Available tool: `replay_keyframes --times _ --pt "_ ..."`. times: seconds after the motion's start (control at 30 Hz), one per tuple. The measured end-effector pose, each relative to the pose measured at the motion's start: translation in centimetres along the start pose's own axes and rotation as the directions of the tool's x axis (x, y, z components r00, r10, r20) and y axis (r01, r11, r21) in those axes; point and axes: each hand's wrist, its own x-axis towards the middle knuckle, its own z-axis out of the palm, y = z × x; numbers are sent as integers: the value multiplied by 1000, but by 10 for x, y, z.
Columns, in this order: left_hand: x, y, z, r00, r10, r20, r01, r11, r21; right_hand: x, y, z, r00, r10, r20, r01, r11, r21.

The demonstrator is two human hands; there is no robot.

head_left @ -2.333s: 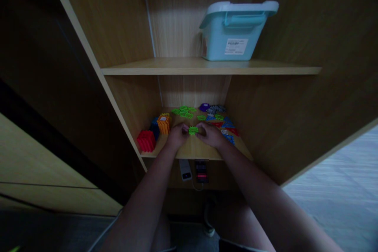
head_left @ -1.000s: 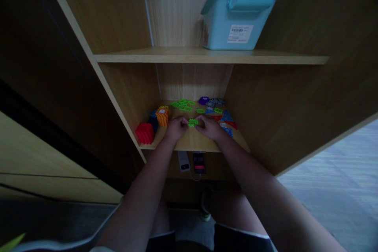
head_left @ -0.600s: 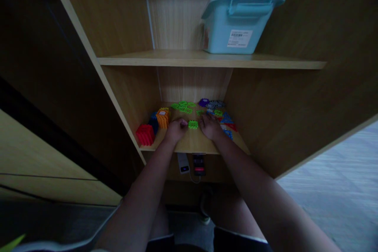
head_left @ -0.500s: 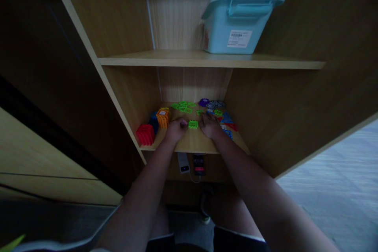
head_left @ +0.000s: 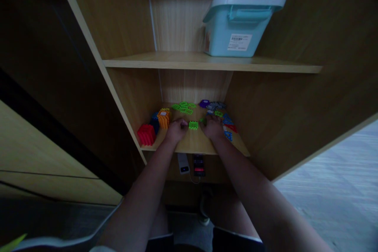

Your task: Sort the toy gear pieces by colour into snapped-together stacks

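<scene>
On the middle shelf, a small stack of green openwork plastic tiles (head_left: 193,125) lies between my hands. My left hand (head_left: 177,129) rests at the left of this stack, its fingers curled together close to the edge; whether they grip anything is hidden. At the other side, my right hand (head_left: 213,127) has closed fingertips on a green plastic tile (head_left: 202,120), partly covered by the fingers. Loose green tiles (head_left: 183,107) are spread behind. Beyond the right hand lie another green tile (head_left: 218,113), blue pieces (head_left: 227,119) and red pieces (head_left: 232,128).
Stacks of red tiles (head_left: 146,134), dark blue tiles (head_left: 154,122) and orange tiles (head_left: 164,119) stand at the left. Purple pieces (head_left: 204,103) and grey pieces (head_left: 217,105) lie at the back right. A light blue bin (head_left: 242,23) sits on the upper shelf (head_left: 177,63). A phone (head_left: 199,165) lies below.
My right hand has closed on a green tile that lay behind the stack, and the tile has come nearer to me. My left hand has stayed beside the stack.
</scene>
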Motion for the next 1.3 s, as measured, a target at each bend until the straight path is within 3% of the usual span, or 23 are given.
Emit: replay_keyframes --times 0.3,0.5,0.8,1.0,1.3 --pt "0 -2 0 1000 12 -3 -12 1000 -17 0 -1 -7 997 72 -18 -73 997 -32" --pt "1 -4 2 999 8 -51 -9 999 -37 3 6 -10 993 -63 -105 76 988 131" --pt "-1 -3 0 988 74 -134 -87 992 -93 1 0 -20 972 -129 -197 171 961 217" --pt "0 -5 2 982 124 -142 -144 979 -141 -5 -8 -23 893 -348 -284 416 880 230" --pt "-2 -2 3 986 144 -86 -162 950 -268 -11 -12 -17 853 -476 -215 522 778 348"
